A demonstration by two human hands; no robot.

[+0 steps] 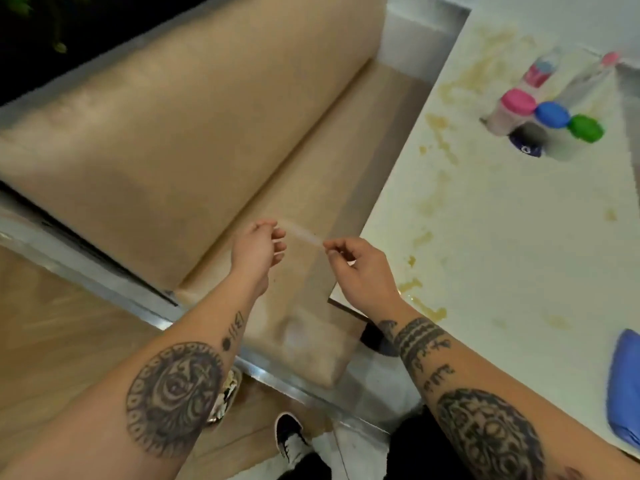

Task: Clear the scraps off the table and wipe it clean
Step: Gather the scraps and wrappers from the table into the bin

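Scraps, here one thin clear strip (304,235), hangs stretched between both hands; the left hand (258,249) pinches one end and the right hand (360,268) pinches the other; just right of the right hand is the stained white table (502,237); farther off stand colorful jars (550,116); a blue cloth (625,386) lies near the right arm.
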